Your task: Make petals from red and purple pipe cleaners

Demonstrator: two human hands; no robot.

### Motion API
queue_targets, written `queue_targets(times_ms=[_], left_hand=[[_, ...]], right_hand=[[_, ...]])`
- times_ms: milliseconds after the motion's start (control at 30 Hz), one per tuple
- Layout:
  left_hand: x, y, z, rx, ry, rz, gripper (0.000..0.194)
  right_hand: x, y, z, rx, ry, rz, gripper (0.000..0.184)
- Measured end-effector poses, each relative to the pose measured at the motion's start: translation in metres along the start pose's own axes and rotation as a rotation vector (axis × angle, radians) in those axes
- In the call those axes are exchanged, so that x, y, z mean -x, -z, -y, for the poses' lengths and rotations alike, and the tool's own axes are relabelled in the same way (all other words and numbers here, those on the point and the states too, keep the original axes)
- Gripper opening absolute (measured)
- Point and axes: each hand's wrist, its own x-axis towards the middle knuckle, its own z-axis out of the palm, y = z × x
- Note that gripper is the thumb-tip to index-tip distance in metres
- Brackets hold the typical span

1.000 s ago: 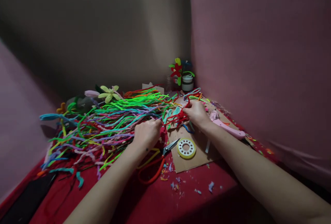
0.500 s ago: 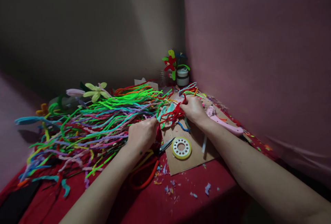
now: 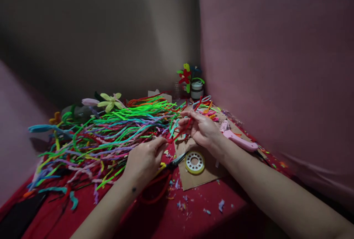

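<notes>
A fuzzy red pipe cleaner (image 3: pixel 181 133) stretches between my two hands, its far tip pointing up past my right hand. My left hand (image 3: pixel 145 158) is closed, thumb and fingers pinching the near end of it. With its palm turned to the left and its fingers loosely curled, my right hand (image 3: pixel 200 130) has the red strand running across its fingers. Just below lie a yellow-rimmed tape roll (image 3: pixel 195 162) and scissors (image 3: pixel 177 161); their orange-red handles sit partly behind my left hand. Light green looped pieces (image 3: pixel 174 125) are partly hidden behind my right hand.
A large heap of multicoloured pipe cleaners (image 3: pixel 110 136) covers the left of the red cloth (image 3: pixel 199 220). Under my right hand lies cardboard (image 3: pixel 188 182). A pink-handled tool (image 3: pixel 240 141) rests at right. Fuzzy flowers (image 3: pixel 184 76) and a lidded jar (image 3: pixel 197 90) stand in the corner.
The bunched red strands between my hands now show as a drawn-out length. My right hand has turned its palm to the left and loosened its fingers. My left hand has moved slightly down and left.
</notes>
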Motion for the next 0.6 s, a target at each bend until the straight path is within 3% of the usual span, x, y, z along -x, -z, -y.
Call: queue_targets(times_ms=[200,400,600], left_hand=[[0.009,-0.002,0.018,0.1,0.015,0.027,0.029],[0.01,0.001,0.032,0.224,0.006,0.017,0.023],[0.01,0.016,0.031,0.603,0.005,0.078,0.028]], right_hand=[[-0.001,-0.005,0.0,-0.062,-0.002,0.036,0.033],[-0.001,-0.009,0.011,-0.064,0.087,-0.125,0.026],[-0.007,-0.009,0.023,-0.024,0.22,-0.15,0.016]])
